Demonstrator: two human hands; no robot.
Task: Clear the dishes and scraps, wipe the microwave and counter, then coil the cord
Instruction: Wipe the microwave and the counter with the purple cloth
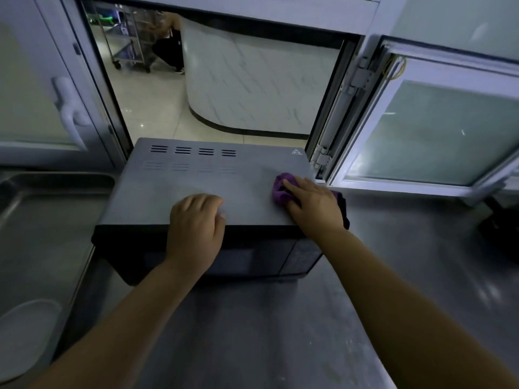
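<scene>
We see the microwave (202,189) standing on the steel counter (393,262), its back to an open serving window (224,88). On the microwave's top, near its right front corner, our right hand (314,203) presses a purple cloth (280,189) flat, fingers nearly straight. Our left hand (196,220) rests at the front edge of the top, fingers loosely curled and holding nothing. Left of the microwave lies a sink (42,214) with a white plate (25,338) in it. Right of the microwave, the window sash (427,130) swings inward over the counter.
</scene>
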